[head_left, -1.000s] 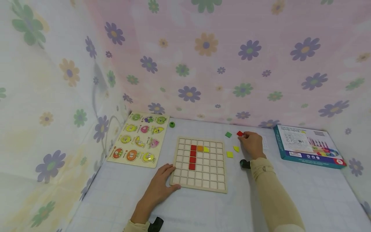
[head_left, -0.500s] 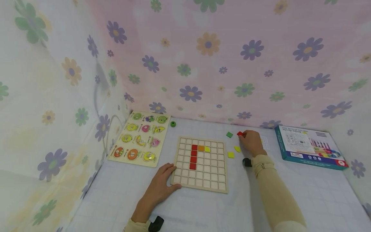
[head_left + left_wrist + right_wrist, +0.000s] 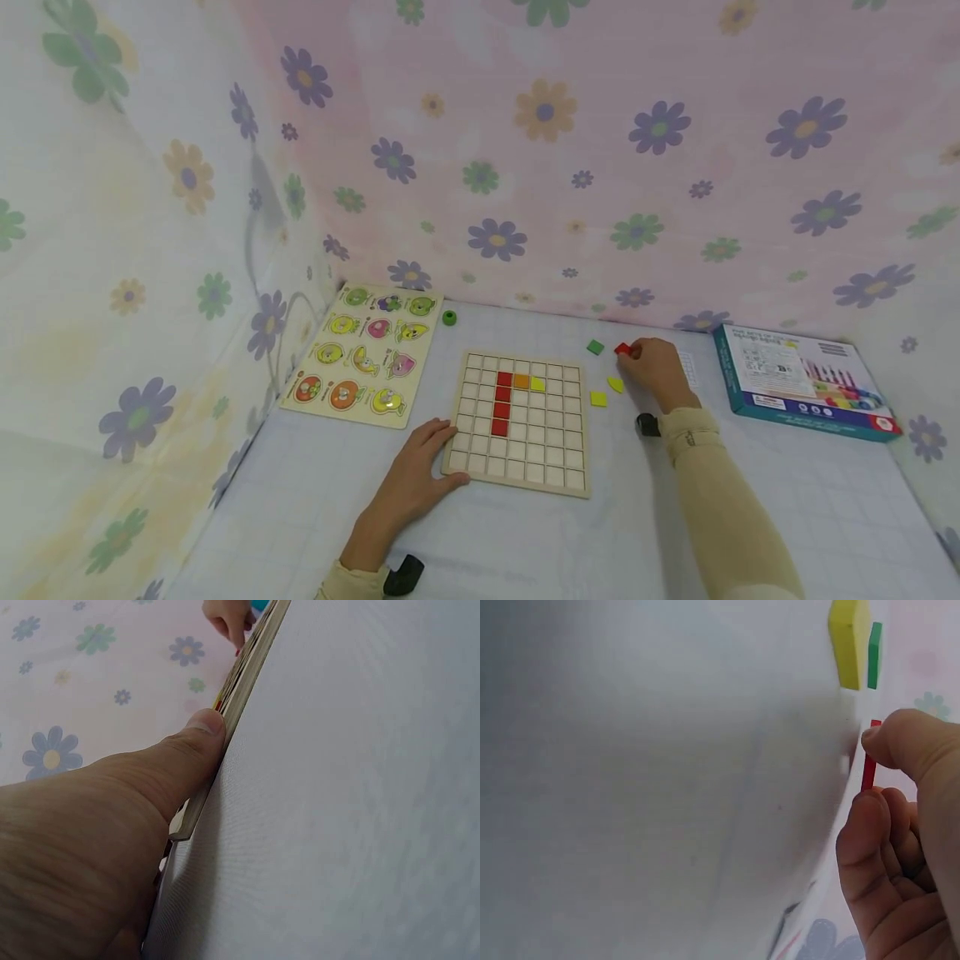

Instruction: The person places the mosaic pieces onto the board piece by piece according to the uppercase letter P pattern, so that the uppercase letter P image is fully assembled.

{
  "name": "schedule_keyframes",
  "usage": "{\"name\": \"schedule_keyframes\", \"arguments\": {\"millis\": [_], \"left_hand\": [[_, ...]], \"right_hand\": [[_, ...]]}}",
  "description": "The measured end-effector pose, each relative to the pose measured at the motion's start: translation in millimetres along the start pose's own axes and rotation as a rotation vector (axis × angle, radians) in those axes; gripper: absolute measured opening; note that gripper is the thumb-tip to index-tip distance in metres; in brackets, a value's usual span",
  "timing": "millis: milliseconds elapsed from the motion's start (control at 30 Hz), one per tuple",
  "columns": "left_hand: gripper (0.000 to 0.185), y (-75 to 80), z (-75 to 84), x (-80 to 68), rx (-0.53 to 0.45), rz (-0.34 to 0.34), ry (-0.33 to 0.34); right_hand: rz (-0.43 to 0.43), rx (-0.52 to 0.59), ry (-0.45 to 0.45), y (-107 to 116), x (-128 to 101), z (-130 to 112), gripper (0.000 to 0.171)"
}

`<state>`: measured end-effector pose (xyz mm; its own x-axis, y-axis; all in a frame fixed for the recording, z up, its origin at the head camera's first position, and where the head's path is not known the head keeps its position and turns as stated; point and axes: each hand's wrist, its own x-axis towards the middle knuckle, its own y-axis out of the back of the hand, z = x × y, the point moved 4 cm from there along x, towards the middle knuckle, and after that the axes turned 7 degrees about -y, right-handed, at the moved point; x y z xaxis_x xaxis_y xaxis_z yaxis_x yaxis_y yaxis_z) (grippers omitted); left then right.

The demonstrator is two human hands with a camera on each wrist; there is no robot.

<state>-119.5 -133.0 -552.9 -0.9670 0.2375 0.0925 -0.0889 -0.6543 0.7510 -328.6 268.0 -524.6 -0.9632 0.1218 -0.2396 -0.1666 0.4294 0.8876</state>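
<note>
In the head view a wooden grid board (image 3: 551, 457) lies flat, with several red tiles (image 3: 501, 410) in a column plus an orange tile (image 3: 521, 382) and a yellow tile (image 3: 537, 384). My left hand (image 3: 411, 473) rests at the board's near left corner, fingers against the left edge and thumb (image 3: 199, 739) on the front edge. At the right, my right hand (image 3: 654, 371) pinches a red tile (image 3: 869, 771) between thumb and fingertips, beyond the board. Near that hand lie a green square tile (image 3: 596, 347), a yellow quarter-round tile (image 3: 615, 384) and a yellow square tile (image 3: 597, 399).
A fruit puzzle board (image 3: 296, 404) lies at the back left, with a small green ring (image 3: 449, 317) beside it. On the far right is a flat boxed set (image 3: 813, 383). A printed grid sheet (image 3: 687, 369) lies partly behind my right hand. Flower-patterned cloth (image 3: 480, 150) walls the table.
My right forearm and wrist have shifted slightly to the right, while the fingertips stay at the red tile. The left hand and the board keep their places; the head view has shifted a little.
</note>
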Motion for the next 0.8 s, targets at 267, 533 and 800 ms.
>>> {"name": "schedule_keyframes", "arguments": {"millis": [267,533,800], "left_hand": [[0.076,0.2,1.3,0.6,0.012,0.003,-0.005],[0.076,0.0,1.0,-0.4,0.031,0.013,-0.009],[0.075,0.0,1.1,0.1,0.022,0.011,-0.019]], "right_hand": [[0.017,0.023,0.058,3,-23,-8,0.044],[0.082,-0.015,0.231,2,-61,-34,0.035],[0.111,0.019,0.389,-11,-97,-57,0.026]]}}
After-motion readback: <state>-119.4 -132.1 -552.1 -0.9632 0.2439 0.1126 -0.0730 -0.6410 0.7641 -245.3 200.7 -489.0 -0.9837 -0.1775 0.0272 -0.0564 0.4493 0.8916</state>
